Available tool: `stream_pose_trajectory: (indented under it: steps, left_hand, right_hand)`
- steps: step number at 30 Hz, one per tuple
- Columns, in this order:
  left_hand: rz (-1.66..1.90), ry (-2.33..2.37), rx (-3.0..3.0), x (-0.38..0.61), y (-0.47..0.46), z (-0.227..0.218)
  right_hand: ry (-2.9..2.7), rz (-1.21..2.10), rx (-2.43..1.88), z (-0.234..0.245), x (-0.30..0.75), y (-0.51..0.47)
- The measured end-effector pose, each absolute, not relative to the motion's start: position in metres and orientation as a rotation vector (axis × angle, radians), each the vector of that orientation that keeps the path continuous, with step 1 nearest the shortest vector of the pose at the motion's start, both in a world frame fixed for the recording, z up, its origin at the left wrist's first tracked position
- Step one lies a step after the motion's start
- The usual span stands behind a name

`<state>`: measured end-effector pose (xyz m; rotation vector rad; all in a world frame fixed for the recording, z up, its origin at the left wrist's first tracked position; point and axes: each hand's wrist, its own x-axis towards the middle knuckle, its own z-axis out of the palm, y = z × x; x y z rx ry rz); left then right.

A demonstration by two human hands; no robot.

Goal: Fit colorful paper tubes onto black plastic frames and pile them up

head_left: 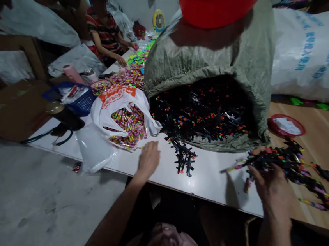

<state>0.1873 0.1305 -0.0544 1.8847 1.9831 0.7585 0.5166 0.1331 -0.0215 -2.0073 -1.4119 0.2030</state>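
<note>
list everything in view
Open sack: one, greenish, centre
Toy guns: many, black, in and before open sack
Basin: one, red, over open sack
Printed sack: one, white, right
Carrier bag: one, white, left
Striped tubes: many, multicoloured, in carrier bag, elsewhere
Basket: one, blue, left
Bottle: one, pink, behind basket
Fan: one, yellow, background
Dish: one, red, right
Table surfaces: two, white and brown, below
Person: one, striped top, background
Left hand: one, bare, near carrier bag
Right hand: one, bare, at toy guns

Yellow fan [159, 20] at back; pink bottle [73, 74] near blue basket [83, 103].
</note>
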Motion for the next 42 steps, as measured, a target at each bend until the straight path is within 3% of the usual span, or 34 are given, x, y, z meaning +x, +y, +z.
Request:
stream_pose_trajectory:
  steps: [3,6,10,19,26,29,32,35,38,42]
  left_hand:
    - [0.493,2.260,1.845,0.158,0.150,-0.058]
    - [0.440,2.247,1.860,0.153,0.154,-0.063]
    - [0.443,2.297,1.797,0.140,0.169,-0.052]
    - [0.274,2.403,1.578,0.129,0.223,-0.041]
    - [0.293,2.298,1.671,0.135,0.172,-0.025]
    - [0.128,2.091,1.825,0.158,0.146,-0.027]
    - [0.021,1.944,1.901,0.186,0.137,-0.036]
    - [0.232,1.893,1.904,0.206,0.141,-0.042]
    - [0.662,1.866,1.761,0.218,0.144,-0.046]
    - [0.975,1.634,1.037,0.234,0.144,-0.047]
  right_hand:
    - [-1.705,-0.023,-2.082,-0.020,0.493,0.152]
    - [-2.190,0.199,-1.823,-0.034,0.418,0.166]
    - [-2.401,0.312,-1.859,-0.051,0.364,0.174]
    - [-2.154,0.438,-1.759,-0.070,0.390,0.174]
    - [-1.549,0.759,-1.681,-0.077,0.434,0.169]
    - [-1.589,0.676,-1.762,-0.071,0.436,0.155]
    - [-1.818,0.387,-1.953,-0.060,0.437,0.147]
    - [-1.864,0.310,-2.082,-0.041,0.445,0.146]
    - [-1.731,0.637,-1.875,-0.018,0.441,0.140]
    - [-1.448,1.000,-1.408,-0.008,0.402,0.125]
